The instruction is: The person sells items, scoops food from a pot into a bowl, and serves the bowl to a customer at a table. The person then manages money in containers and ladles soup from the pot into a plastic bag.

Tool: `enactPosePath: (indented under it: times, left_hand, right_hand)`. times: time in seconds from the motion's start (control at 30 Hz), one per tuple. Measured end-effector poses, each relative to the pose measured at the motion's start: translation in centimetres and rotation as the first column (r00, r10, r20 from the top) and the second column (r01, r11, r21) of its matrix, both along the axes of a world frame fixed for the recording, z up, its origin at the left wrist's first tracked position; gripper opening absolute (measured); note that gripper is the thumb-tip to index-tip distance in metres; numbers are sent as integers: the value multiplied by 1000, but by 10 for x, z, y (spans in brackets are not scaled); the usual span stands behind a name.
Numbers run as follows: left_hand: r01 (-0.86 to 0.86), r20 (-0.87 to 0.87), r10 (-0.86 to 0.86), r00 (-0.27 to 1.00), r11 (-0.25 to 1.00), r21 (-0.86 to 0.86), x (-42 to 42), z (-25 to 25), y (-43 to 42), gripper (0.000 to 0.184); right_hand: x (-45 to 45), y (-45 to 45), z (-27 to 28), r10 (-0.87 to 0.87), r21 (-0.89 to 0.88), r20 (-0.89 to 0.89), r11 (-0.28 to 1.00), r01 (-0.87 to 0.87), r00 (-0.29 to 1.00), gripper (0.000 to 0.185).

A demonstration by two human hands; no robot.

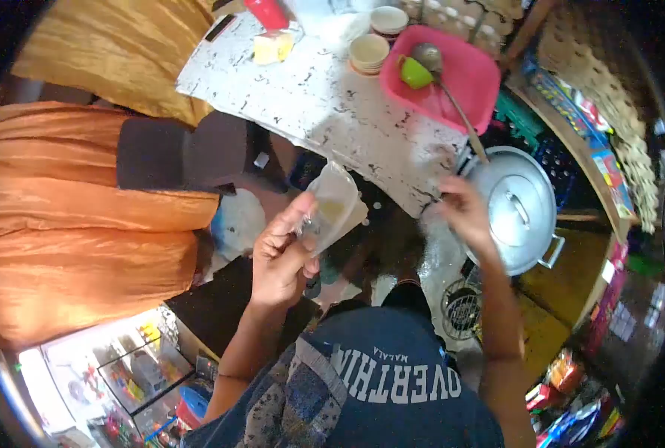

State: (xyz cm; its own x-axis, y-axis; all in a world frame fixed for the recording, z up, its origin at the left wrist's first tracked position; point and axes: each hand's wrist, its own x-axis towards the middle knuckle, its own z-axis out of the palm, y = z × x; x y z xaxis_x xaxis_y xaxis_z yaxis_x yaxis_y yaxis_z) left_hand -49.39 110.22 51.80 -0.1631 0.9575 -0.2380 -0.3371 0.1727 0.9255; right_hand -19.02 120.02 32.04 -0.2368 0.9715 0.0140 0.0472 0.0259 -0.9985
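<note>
My left hand (286, 250) is closed round the gathered part of a clear plastic bag (332, 201), which has something yellowish in it. The bag hangs tilted in front of my body, near the table's front edge. My right hand (463, 213) is raised to the right, apart from the bag, between the table corner and a large lidded metal pot (513, 209). Its fingers are blurred and partly curled, and whether they hold anything is hard to tell.
On the patterned white table (295, 97) are a pink basin (471, 75) with a green cup (415, 72) and a ladle, stacked bowls (368, 52), a yellow packet (273, 47) and a red container (267, 13). Egg trays (590, 56) stand at the right. Orange cloth (86, 224) hangs left.
</note>
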Motion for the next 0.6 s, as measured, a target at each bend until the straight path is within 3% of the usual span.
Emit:
enactPosePath:
  times: [0.03, 0.07, 0.13, 0.17, 0.23, 0.27, 0.37, 0.4, 0.43, 0.47, 0.5, 0.57, 0.6]
  left_hand:
    - [21, 19, -21, 1000, 1000, 10, 2, 3, 0, 55]
    - [59, 14, -59, 998, 998, 18, 4, 6, -1, 55]
    - [104, 78, -105, 991, 994, 18, 10, 13, 0, 54]
    - [115, 86, -118, 989, 992, 41, 12, 16, 0, 54]
    - [140, 56, -137, 989, 988, -56, 11, 23, -4, 53]
    - [199, 43, -197, 979, 979, -34, 9, 21, -6, 53]
    - [295, 64, -298, 952, 954, 53, 7, 23, -15, 48]
    - [306, 77, -311, 947, 949, 74, 7, 27, -17, 48]
    - [400, -77, -395, 915, 913, 76, 6, 31, -17, 45]
    - [486, -233, -460, 857, 872, 65, 6, 38, -15, 43]
    - [492, -230, -463, 856, 866, 89, 8, 47, -14, 43]
    - [711, -489, -602, 631, 701, 55, 16, 68, -9, 36]
    - [712, -492, -596, 634, 698, 73, 24, 69, -6, 36]
  right_hand:
    - [-34, -9, 52, 245, -201, 308, 961, -189, 919, 64]
    - [-67, -21, 86, 286, -200, 84, 943, -265, 955, 70]
    - [-102, -33, 104, 196, -83, -7, 977, -196, 981, 55]
    - [-103, -35, 109, 185, -63, 7, 981, -184, 983, 55]
    - [-110, -39, 111, 151, -173, -3, 974, -150, 988, 36]
    - [-107, -40, 108, 166, -111, 67, 981, -158, 984, 20]
    - [-94, -62, 134, 115, -66, 47, 992, -112, 992, 9]
    - [-90, -73, 155, 106, -7, -60, 994, -107, 993, 11]
    - [-89, -80, 159, 95, 9, -41, 995, -95, 995, 11]
    - [-90, -86, 162, 49, 167, -68, 985, -37, 996, 13]
    - [-88, -93, 169, 59, 233, -77, 972, -39, 995, 15]
    - [-85, -107, 185, 78, 362, -93, 931, -39, 993, 18]
    - [-82, -115, 192, 130, 274, -67, 956, -107, 989, 18]
